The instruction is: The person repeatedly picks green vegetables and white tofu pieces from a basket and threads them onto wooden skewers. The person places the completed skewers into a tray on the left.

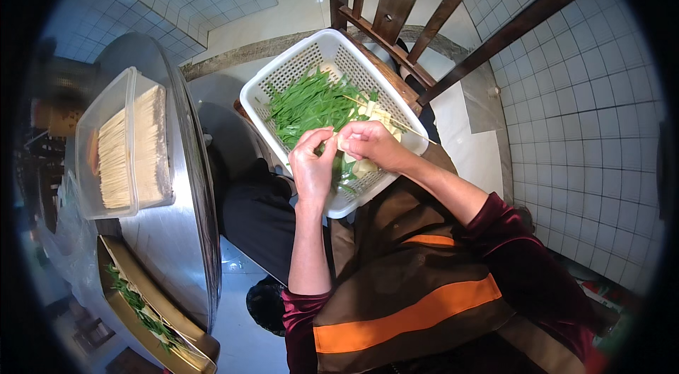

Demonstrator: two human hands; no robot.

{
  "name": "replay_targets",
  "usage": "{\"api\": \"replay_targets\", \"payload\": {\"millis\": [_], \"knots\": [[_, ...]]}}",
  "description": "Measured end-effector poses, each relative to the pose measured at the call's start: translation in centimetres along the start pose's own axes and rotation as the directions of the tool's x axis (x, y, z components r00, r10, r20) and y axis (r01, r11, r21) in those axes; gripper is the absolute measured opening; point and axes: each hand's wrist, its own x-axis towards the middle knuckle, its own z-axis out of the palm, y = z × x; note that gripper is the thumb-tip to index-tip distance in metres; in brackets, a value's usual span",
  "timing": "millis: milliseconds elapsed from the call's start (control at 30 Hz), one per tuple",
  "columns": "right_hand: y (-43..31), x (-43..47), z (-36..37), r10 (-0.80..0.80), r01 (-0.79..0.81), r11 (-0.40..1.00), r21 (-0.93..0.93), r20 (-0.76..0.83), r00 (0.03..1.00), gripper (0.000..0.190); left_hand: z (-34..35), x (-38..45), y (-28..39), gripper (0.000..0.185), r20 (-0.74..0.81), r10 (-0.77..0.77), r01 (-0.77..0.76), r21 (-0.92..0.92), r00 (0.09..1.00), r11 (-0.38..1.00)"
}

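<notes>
A white perforated plastic basket (pixel 254 108) is in front of me, full of cut green chives or similar leaves (pixel 313 103). Pale yellowish strips, perhaps tofu skin (pixel 379 115), are heaped at its right side. Over the basket, my left hand (pixel 314 159) and my right hand (pixel 368 144) meet at the fingertips. They pinch a small pale piece (pixel 340 141) between them; the fingers hide most of it. A thin bamboo skewer (pixel 414 129) slants over the pale strips and past the basket's right rim.
To the left, a round metal-topped table (pixel 175 246) bears a clear plastic box (pixel 132 209) of bamboo skewers (pixel 114 161). Near it, a gold-coloured tray (pixel 119 297) contains skewered greens (pixel 140 305). A wooden chair (pixel 419 45) stands behind the basket, by a tiled wall (pixel 573 124).
</notes>
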Motion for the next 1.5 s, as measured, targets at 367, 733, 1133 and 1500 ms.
{"api": "replay_targets", "payload": {"millis": [367, 733, 1133, 1500], "knots": [[-2.9, 0.3, 2.1, -0.189, 0.361, 0.721, -0.591, 0.333, 0.924, 0.013, -1.2, 1.4, -1.1, 0.015, -0.093, -0.279, 0.186, -0.543, 0.956, 0.819], [0.2, 0.9, -4.8, -0.251, -0.041, -0.420, -0.907, 0.073, 0.965, 0.006, -2.4, 1.7, -1.4, 0.020, 0.107, -0.411, 0.263, -0.901, 0.905, 0.345], [-7.6, -4.1, -1.1, -0.204, -0.054, 0.506, -0.861, -0.180, 0.962, 0.014, -2.3, 1.6, -0.6, 0.038, 0.237, -0.376, 0.256, -0.967, 0.896, 0.000], [-8.4, -5.8, 0.2, -0.231, 0.059, 0.679, -0.732, -0.136, 0.963, 0.023, -2.3, 1.5, -0.3, 0.044, 0.272, -0.421, 0.273, -0.960, 0.865, -0.060]]}}
